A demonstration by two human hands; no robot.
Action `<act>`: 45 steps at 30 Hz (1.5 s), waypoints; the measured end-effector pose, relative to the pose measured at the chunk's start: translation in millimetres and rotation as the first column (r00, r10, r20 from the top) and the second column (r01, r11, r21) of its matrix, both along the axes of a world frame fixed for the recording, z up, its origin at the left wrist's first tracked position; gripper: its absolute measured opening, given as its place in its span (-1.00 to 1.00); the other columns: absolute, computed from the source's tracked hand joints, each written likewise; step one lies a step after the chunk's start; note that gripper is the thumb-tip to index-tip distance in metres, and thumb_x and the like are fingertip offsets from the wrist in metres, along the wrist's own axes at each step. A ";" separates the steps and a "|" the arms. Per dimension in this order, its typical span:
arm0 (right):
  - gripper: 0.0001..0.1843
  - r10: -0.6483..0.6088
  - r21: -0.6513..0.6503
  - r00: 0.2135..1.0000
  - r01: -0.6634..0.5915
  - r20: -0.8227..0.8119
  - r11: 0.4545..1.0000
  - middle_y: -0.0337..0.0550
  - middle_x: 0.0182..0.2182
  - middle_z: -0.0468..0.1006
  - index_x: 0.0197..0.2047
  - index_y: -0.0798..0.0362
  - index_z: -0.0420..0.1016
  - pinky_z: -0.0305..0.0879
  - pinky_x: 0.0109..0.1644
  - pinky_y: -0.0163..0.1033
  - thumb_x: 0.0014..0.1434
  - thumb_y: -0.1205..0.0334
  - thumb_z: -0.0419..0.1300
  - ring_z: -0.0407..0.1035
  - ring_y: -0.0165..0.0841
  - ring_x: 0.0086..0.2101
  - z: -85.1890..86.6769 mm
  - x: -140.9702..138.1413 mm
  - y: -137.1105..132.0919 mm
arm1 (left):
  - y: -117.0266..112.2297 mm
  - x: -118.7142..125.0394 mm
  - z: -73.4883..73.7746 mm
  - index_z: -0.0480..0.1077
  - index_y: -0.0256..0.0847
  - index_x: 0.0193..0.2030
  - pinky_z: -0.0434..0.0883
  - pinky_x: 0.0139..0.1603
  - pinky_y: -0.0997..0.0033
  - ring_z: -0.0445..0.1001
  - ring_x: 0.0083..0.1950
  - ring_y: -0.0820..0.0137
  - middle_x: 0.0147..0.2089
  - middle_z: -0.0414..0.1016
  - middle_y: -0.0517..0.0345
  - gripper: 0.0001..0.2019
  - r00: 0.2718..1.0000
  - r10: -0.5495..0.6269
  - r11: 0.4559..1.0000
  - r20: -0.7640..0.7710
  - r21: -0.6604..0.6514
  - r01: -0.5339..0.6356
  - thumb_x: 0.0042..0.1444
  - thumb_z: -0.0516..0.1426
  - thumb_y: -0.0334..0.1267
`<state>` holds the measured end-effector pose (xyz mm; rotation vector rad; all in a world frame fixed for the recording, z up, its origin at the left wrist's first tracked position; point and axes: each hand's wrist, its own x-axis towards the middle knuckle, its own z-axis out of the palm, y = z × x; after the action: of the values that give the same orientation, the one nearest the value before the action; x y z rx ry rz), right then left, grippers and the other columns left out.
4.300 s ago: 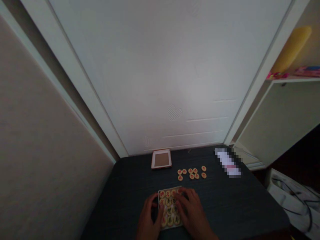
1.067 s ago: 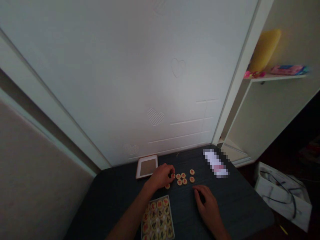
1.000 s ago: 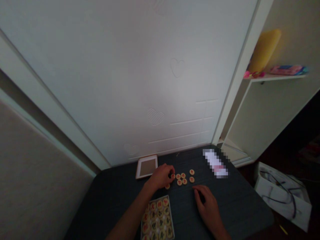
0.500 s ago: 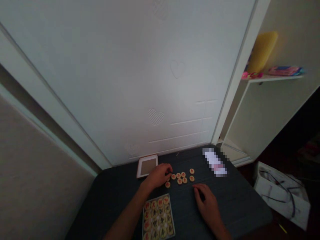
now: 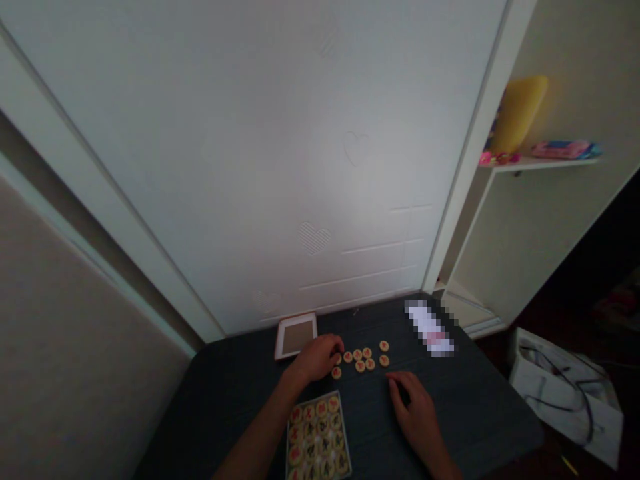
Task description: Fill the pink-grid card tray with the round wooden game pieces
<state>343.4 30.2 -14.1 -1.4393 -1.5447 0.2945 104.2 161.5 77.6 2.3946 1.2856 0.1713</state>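
My left hand reaches across to the left end of a group of round xiangqi pieces. Its curled fingertips are on a xiangqi piece, which they partly cover. Just in front of that lies another red-marked piece. Several more red-marked pieces lie face up to the right, some in two short rows. A square box of red- and black-marked pieces stands near me, partly behind my left forearm. On the table at the right, my right hand rests loosely bent, thumb apart from the fingers, holding nothing visible.
A shallow lid lies behind my left hand, at the back of the dark table. A pixelated pale object is at the back right. White panelling rises behind. A white box with cables stands right, below the table.
The fingers of my left hand have shifted slightly, and more of the piece under them shows. My right hand stays in place. The whole view has tilted a little.
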 end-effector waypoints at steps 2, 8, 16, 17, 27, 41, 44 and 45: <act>-0.71 -0.002 -0.007 1.000 0.002 -0.002 1.000 -0.06 -0.22 0.65 -0.11 -0.03 0.59 0.50 -0.03 -0.09 0.39 0.06 0.07 0.56 -0.20 -0.18 0.0 0.1 0.0 | 0.3 1.1 2.4 0.50 -0.12 -0.12 0.38 -0.03 0.40 0.53 -0.03 0.29 -0.07 0.59 0.10 -0.78 1.000 -0.002 1.000 0.004 0.001 0.002 0.14 0.11 -0.43; -0.69 0.002 -0.015 1.000 -0.002 -0.006 1.000 -0.04 -0.21 0.65 -0.10 -0.03 0.59 0.51 -0.04 -0.09 0.40 0.05 0.05 0.55 -0.19 -0.18 -1.0 0.0 -0.1 | -10.3 -8.1 4.0 0.48 -0.11 -0.11 0.37 -0.10 0.41 0.55 -0.08 0.29 -0.11 0.60 0.10 -0.83 0.999 0.032 0.999 -0.016 -0.008 -0.032 0.19 0.12 -0.35; -0.69 0.000 -0.006 1.000 0.000 -0.005 1.000 -0.06 -0.22 0.65 -0.11 -0.02 0.60 0.49 -0.02 -0.08 0.38 0.04 0.08 0.55 -0.19 -0.18 -2.3 1.0 0.4 | -22.4 -18.1 -9.5 0.47 -0.14 -0.18 0.30 -0.31 0.46 0.57 -0.23 0.31 -0.22 0.62 0.11 -0.85 0.993 0.089 0.993 -0.078 -0.067 -0.094 0.22 0.14 -0.15; -0.69 -0.001 -0.006 1.000 0.001 -0.005 1.000 -0.06 -0.22 0.65 -0.11 -0.02 0.60 0.49 -0.02 -0.08 0.38 0.03 0.08 0.55 -0.19 -0.18 -2.0 1.1 0.3 | -22.3 -16.8 -9.9 0.47 -0.14 -0.18 0.30 -0.32 0.46 0.57 -0.23 0.31 -0.22 0.62 0.10 -0.84 0.993 0.088 0.993 -0.077 -0.069 -0.094 0.23 0.14 -0.14; -0.72 -0.004 0.007 1.000 0.004 -0.007 1.000 -0.07 -0.23 0.65 -0.10 -0.03 0.59 0.51 -0.06 -0.11 0.38 0.07 0.09 0.55 -0.20 -0.20 2.6 -0.4 -0.3 | -17.6 -8.7 3.3 0.46 -0.12 -0.15 0.32 -0.21 0.42 0.56 -0.16 0.29 -0.17 0.61 0.08 -0.85 0.997 0.073 0.997 -0.034 0.014 -0.073 0.30 0.07 -0.21; -0.49 0.127 0.001 0.874 -0.144 0.468 0.990 -0.08 0.11 0.51 0.23 -0.20 0.42 0.34 0.16 0.08 0.27 0.41 0.12 0.36 -0.11 0.14 22.2 -18.6 10.1 | -11.7 36.7 7.2 0.51 -0.10 -0.10 0.33 0.12 0.28 0.43 0.07 0.21 -0.04 0.57 0.06 -0.85 0.995 -0.091 0.991 0.028 0.099 0.088 0.27 0.12 -0.27; -0.51 0.132 0.005 0.852 -0.156 0.506 0.988 -0.09 0.09 0.52 0.23 -0.20 0.42 0.30 0.18 0.08 0.28 0.39 0.13 0.34 -0.11 0.15 22.8 -24.5 13.2 | -4.7 40.1 3.7 0.54 -0.08 -0.11 0.34 0.11 0.29 0.44 0.07 0.21 -0.05 0.59 0.09 -0.84 0.995 -0.097 0.992 0.021 0.089 0.094 0.24 0.14 -0.30; -0.51 0.132 0.003 0.850 -0.156 0.511 0.988 -0.08 0.09 0.52 0.23 -0.19 0.41 0.29 0.18 0.08 0.29 0.37 0.13 0.33 -0.11 0.16 22.3 -25.5 13.9 | -2.1 41.2 2.3 0.54 -0.08 -0.10 0.35 0.10 0.30 0.44 0.06 0.22 -0.06 0.60 0.09 -0.83 0.995 -0.097 0.992 0.018 0.084 0.096 0.23 0.14 -0.31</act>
<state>317.9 44.1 8.2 -1.4371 -2.0800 -0.0462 145.5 159.4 79.9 2.5115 1.1711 0.2263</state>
